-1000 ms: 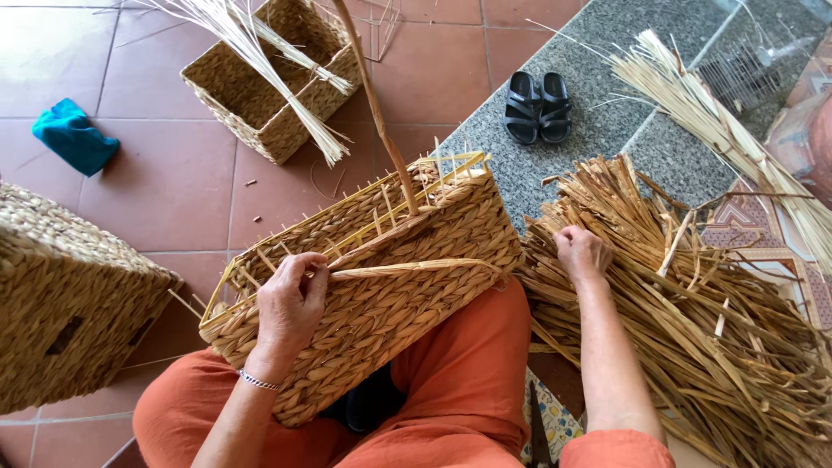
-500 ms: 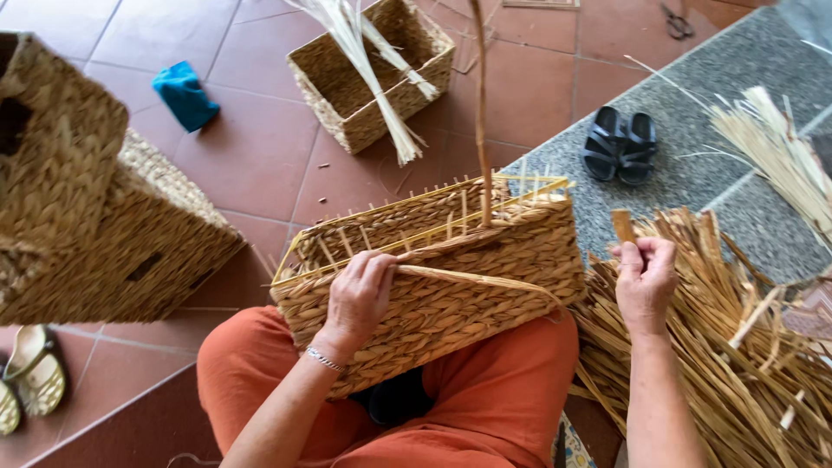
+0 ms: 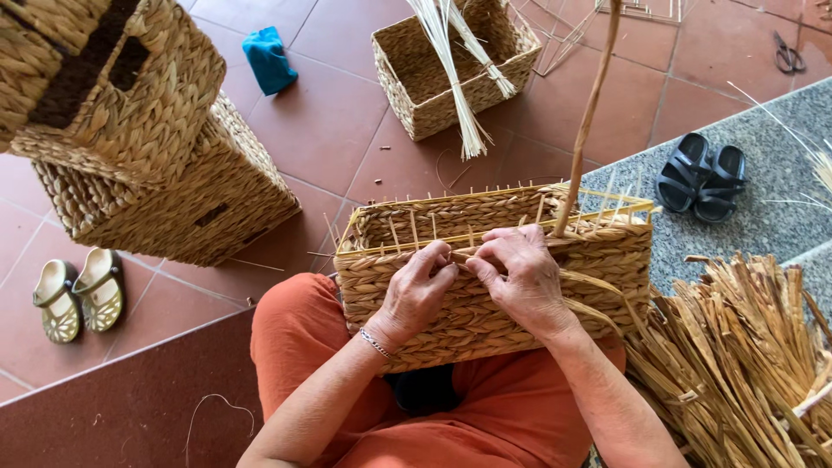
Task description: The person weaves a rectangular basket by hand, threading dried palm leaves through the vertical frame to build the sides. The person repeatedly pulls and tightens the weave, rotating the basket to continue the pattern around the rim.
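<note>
Both hands meet at the near rim of the half-woven basket (image 3: 494,286) on the lap: left hand (image 3: 416,290) and right hand (image 3: 520,277) pinching a straw strand (image 3: 589,104) there; straw pile (image 3: 745,364) beside, finished baskets (image 3: 156,165) beyond on the floor

Stacked woven baskets (image 3: 130,130) cropped by the upper left edge, dried reed pile (image 3: 745,364) running off the lower right, upright strand (image 3: 589,113) cut at the top, fingertips (image 3: 451,260) tucked behind the unfinished basket's rim (image 3: 494,230), scissors (image 3: 787,54) small at upper right
</note>
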